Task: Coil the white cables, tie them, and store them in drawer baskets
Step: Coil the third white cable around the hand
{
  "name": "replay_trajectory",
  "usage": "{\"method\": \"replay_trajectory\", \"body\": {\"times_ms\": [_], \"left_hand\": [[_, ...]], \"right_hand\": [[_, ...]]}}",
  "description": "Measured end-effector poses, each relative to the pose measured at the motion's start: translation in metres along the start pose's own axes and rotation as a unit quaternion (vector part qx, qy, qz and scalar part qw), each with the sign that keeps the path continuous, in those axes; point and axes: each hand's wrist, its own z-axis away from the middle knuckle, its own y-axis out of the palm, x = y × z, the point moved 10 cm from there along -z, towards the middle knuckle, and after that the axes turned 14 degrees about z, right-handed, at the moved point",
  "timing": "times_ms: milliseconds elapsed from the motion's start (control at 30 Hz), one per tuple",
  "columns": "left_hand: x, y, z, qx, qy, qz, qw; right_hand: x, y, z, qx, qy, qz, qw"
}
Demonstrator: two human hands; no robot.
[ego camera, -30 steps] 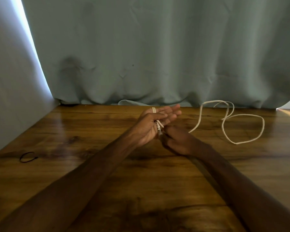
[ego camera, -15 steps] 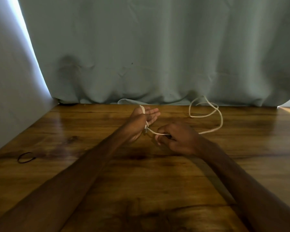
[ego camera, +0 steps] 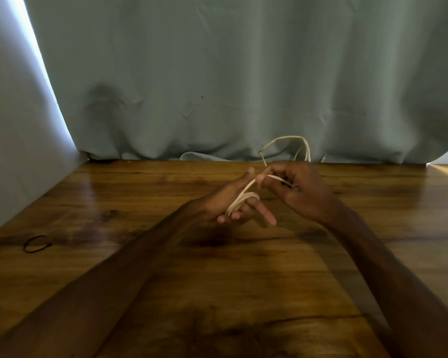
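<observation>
A thin white cable (ego camera: 243, 196) is wound in a few turns round the fingers of my left hand (ego camera: 228, 202), which is held above the middle of the wooden table (ego camera: 166, 280) with its fingers mostly extended. My right hand (ego camera: 292, 188), just to the right and close by, pinches the same cable between thumb and curled fingers. The loose rest of the cable rises in an airborne loop (ego camera: 287, 140) behind my right hand, in front of the curtain.
A small black elastic band (ego camera: 36, 244) lies on the table at the far left. A grey-green curtain (ego camera: 217, 86) hangs along the table's back edge, and a pale wall (ego camera: 11, 125) closes off the left side.
My right hand has risen and moved back past my left hand, drawing the cable round its fingers. The loose loop has lifted off the table and grown smaller.
</observation>
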Motion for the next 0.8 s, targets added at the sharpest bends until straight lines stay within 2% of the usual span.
{"method": "replay_trajectory", "body": {"times_ms": [67, 133, 300, 467, 667, 800], "left_hand": [[0.002, 0.020, 0.003, 0.105, -0.036, 0.055, 0.992], [-0.005, 0.027, 0.003, 0.150, -0.024, 0.105, 0.983], [-0.013, 0.018, -0.002, 0.116, 0.027, 0.206, 0.971], [-0.015, 0.010, -0.007, 0.103, 0.066, 0.283, 0.951], [-0.042, -0.017, -0.005, 0.082, 0.163, 0.395, 0.900], [-0.040, -0.051, -0.007, -0.011, 0.195, 0.375, 0.906]], "right_hand": [[-0.013, -0.003, 0.000, -0.012, 0.017, 0.001, 1.000], [-0.020, 0.000, 0.001, -0.009, 0.017, 0.004, 1.000], [-0.023, 0.021, 0.004, 0.055, 0.015, -0.023, 0.998], [-0.032, 0.063, 0.019, 0.146, 0.112, -0.108, 0.977], [-0.008, 0.089, 0.023, 0.238, 0.044, 0.020, 0.970], [0.018, 0.097, 0.020, 0.243, -0.004, 0.051, 0.969]]}}
